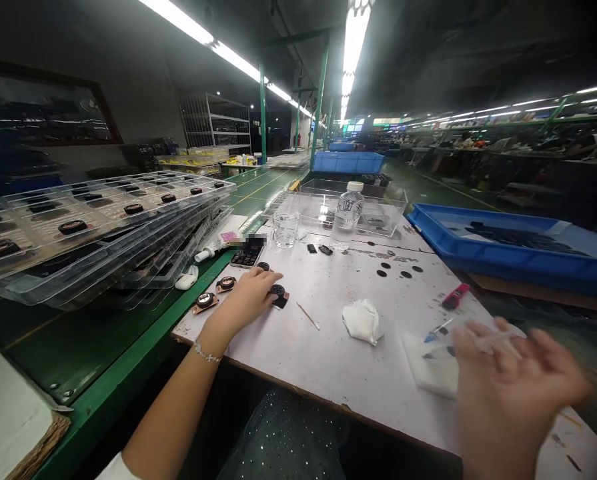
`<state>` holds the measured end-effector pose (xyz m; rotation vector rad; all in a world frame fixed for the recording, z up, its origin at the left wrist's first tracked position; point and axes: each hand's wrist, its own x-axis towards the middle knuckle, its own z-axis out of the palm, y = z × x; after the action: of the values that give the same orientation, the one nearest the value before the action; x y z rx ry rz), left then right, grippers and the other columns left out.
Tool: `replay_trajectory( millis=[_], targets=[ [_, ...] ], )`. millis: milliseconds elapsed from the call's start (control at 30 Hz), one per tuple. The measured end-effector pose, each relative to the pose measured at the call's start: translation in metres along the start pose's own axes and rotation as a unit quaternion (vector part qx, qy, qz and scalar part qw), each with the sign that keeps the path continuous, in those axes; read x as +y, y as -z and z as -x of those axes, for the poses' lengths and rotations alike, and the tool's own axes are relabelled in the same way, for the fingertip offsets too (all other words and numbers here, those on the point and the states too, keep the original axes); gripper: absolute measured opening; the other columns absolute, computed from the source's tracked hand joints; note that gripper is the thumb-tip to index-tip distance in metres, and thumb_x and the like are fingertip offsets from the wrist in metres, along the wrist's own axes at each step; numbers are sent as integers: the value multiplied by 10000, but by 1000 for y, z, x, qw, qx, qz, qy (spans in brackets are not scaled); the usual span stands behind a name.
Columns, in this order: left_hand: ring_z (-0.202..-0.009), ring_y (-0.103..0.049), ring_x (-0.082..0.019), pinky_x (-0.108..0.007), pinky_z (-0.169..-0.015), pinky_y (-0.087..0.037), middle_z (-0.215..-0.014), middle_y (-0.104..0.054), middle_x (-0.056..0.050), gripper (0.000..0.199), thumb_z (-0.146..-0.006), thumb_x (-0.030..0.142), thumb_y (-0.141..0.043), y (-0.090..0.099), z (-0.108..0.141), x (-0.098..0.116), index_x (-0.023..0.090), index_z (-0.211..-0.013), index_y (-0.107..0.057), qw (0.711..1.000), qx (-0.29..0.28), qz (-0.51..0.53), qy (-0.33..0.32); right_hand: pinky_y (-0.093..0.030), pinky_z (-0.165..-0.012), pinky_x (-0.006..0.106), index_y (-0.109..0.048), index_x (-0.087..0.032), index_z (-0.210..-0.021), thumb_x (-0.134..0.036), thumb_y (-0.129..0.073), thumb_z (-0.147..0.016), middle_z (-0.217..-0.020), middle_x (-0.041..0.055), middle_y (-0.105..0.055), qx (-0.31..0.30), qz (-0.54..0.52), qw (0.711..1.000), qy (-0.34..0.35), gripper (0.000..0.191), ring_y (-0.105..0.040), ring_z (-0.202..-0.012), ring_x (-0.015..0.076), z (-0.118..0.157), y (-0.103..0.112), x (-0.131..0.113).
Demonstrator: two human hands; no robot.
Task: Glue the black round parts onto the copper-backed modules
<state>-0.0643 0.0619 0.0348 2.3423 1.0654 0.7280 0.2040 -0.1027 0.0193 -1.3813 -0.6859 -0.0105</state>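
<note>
My left hand (253, 293) reaches over the left part of the white table (288, 353), its fingers on a round black part (278, 291) with a copper-coloured tab. Two similar round parts (205, 301) lie left of the wrist. Blurred by motion, my right hand (513, 367) holds a clear syringe-like tool (493, 339) with a blue tip, above a white pad (431, 367). A cotton swab (308, 315) and a crumpled white tissue (363, 321) lie between the hands.
Stacked clear trays (103, 227) of round parts stand at the left. A clear bottle (348, 213), a glass mug (285, 230) and a phone (248, 253) are at the back. Several black discs (406, 275) and a pink tool (455, 296) lie right, near a blue bin (508, 257).
</note>
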Motion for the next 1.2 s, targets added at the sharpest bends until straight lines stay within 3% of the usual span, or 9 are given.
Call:
replay_trajectory(
  millis=[100,233,400,467,567,700,900,1067,1200],
  targets=[
    [-1126,-488,-295,-501,-1064,-316,-1011,-664,-102,201,-793,181,-632,-7,-13,-1,191,-988,-682,998,-14,63,-7,-447,-987,502,-516,-239,-1150,-433,-716,-793,-1138,123,-637,-34,-26,997,-68,454,-631,-1047,287,-4,0,7],
    [-1024,-476,-250,-451,-1024,-324,-1063,-571,-78,275,-890,374,-556,-4,-1,17,226,-1113,-620,979,7,205,21,-470,-890,499,-569,-212,-998,-380,-631,-869,-840,41,-635,-13,3,1000,-25,221,-626,-848,249,8,1,11],
    [-670,-456,-156,-328,-681,-415,-794,-517,-30,424,-964,534,-287,-39,38,52,202,-938,-549,873,-101,465,108,-482,-744,414,-570,-255,-888,-330,-681,-857,-722,-12,-521,63,-144,980,125,137,-520,-663,199,23,-5,-19],
    [-601,-409,-129,-298,-616,-371,-720,-468,-14,407,-926,549,-364,-59,49,60,185,-830,-519,806,-162,549,148,-460,-654,366,-580,-297,-942,-438,-606,-910,-642,-38,-419,-12,-276,956,100,146,-415,-569,173,26,-8,-40],
    [-578,-374,-118,-278,-595,-325,-658,-405,3,403,-857,550,-474,-80,55,64,169,-730,-503,714,-224,635,191,-376,-486,300,-586,-278,-798,-709,-397,-894,-533,-59,-262,-210,-412,887,13,480,-254,-449,133,27,-17,-65],
    [-586,-369,-117,-258,-595,-299,-645,-413,2,370,-842,501,-527,-87,52,63,154,-716,-536,641,-237,699,211,-242,-384,255,-373,-224,-550,-833,-175,-835,-408,-68,-155,-368,-468,801,-57,701,-140,-359,97,29,-39,-68],
    [-607,-383,-113,-254,-630,-323,-676,-438,-4,300,-860,401,-557,-90,54,64,144,-706,-537,598,-216,742,215,-178,-360,242,-256,-220,-562,-622,-253,-879,-395,-84,-87,-352,-534,760,-113,512,-30,-337,89,36,-63,-44],
    [-605,-386,-118,-257,-626,-327,-674,-456,-11,299,-868,404,-543,-92,53,62,135,-741,-570,583,-203,756,219,-117,-333,246,-242,-229,-566,-554,-325,-898,-400,-93,-60,-309,-572,742,-162,472,16,-341,95,38,-68,-34],
    [-607,-391,-124,-257,-613,-324,-665,-464,-18,312,-858,406,-553,-91,53,61,125,-725,-578,578,-212,756,223,-95,-325,258,-263,-228,-567,-558,-363,-889,-390,-96,-96,-335,-601,706,-165,471,-8,-326,87,35,-71,-31]
  ],
)
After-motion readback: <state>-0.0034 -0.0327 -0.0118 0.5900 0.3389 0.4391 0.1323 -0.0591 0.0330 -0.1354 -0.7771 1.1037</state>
